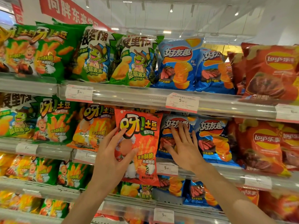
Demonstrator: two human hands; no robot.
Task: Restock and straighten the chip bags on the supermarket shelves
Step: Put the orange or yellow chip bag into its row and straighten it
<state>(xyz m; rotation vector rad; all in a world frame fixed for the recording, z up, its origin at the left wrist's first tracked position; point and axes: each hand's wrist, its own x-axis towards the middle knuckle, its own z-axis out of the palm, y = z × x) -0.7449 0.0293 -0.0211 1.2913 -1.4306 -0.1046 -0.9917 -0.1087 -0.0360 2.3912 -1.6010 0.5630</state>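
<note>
Chip bags fill every tier of the grey supermarket shelves (145, 96), and one glossy red-orange chip bag (142, 143) with yellow lettering is held out in front of the second tier from the top, its lower end covering part of the shelf edge and a white price label (167, 169) just beside it. The left hand (111, 152) grips this bag along its left side, thumb across the printed front and the other fingers hidden behind the foil. The right hand (183, 147) lies flat with straight, spread fingers on a shiny blue chip bag (173, 136) standing on that same tier, touching its front and covering much of its picture. A second blue bag (212, 139) stands just beside it, then red bags (262, 146) whose print is blurred. Green bags (53, 122) at far left are cut by the frame edge. Lower tiers are soft and hard to read behind both forearms.
</note>
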